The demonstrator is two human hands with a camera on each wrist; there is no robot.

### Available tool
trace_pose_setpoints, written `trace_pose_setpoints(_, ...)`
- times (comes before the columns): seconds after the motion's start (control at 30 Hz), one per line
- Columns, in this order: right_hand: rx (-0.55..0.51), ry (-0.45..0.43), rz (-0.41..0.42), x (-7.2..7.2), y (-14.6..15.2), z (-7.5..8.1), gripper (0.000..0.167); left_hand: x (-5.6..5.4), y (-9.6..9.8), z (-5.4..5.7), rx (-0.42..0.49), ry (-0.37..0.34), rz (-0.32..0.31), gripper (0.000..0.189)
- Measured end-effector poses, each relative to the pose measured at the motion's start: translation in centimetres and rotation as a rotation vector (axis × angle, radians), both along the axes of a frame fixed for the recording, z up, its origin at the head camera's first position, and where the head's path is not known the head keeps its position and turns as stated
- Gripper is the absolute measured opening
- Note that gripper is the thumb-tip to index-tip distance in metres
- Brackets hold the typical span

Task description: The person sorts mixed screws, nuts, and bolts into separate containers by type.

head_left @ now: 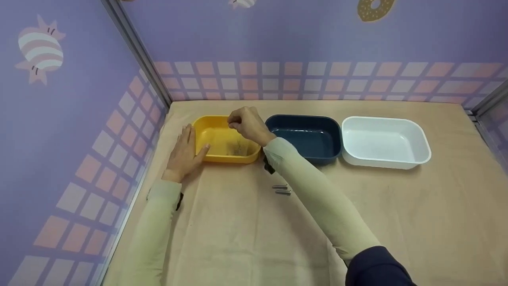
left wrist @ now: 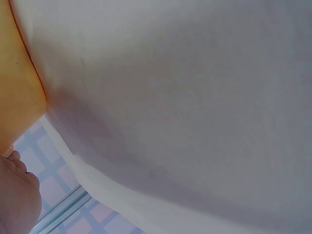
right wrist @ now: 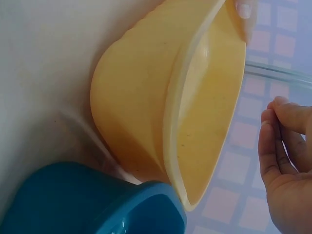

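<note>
My left hand (head_left: 182, 153) lies along the left end of a yellow bin (head_left: 206, 159), its fingers straight and the thumb over the front rim. Above the same bin is my right hand (head_left: 249, 125), thumb and fingertips brought together. In the right wrist view these fingertips (right wrist: 279, 101) meet with no object showing between them. A blurred greyish patch (head_left: 238, 147) shows inside the yellow bin near its front right; its kind is unclear. Two metal screws (head_left: 283, 192) lie side by side on the cloth, near my right forearm.
To the right of the yellow bin stand a dark blue bin (head_left: 313, 135) and a white bin (head_left: 385, 161), in a row. Beige cloth (head_left: 230, 222) covers the table. Patterned purple panels (head_left: 297, 43) rise behind and on the left, joined by a metal post (head_left: 139, 47).
</note>
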State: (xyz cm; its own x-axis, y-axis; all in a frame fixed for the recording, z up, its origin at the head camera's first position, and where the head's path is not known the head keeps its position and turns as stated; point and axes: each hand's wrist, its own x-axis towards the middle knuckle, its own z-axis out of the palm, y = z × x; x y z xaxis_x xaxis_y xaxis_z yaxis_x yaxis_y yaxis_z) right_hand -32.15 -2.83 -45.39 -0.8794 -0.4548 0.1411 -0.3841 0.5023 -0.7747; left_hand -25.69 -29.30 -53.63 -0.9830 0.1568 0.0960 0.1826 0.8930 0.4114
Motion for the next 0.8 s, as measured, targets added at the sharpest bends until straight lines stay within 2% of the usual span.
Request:
trace_pose_setpoints(0.43, 0.012, -0.023, -0.043, -0.3, -0.2, 0.1, 0.024, -0.4, 0.1, 0.5, -0.001, 0.016, -0.004, 0.093)
trace_pose_setpoints(0.8, 0.082, 0.079, 0.005, 0.2, 0.8, -0.1, 0.02, 0.0, 0.1, 0.2, -0.001, 0.008, -0.008, 0.092)
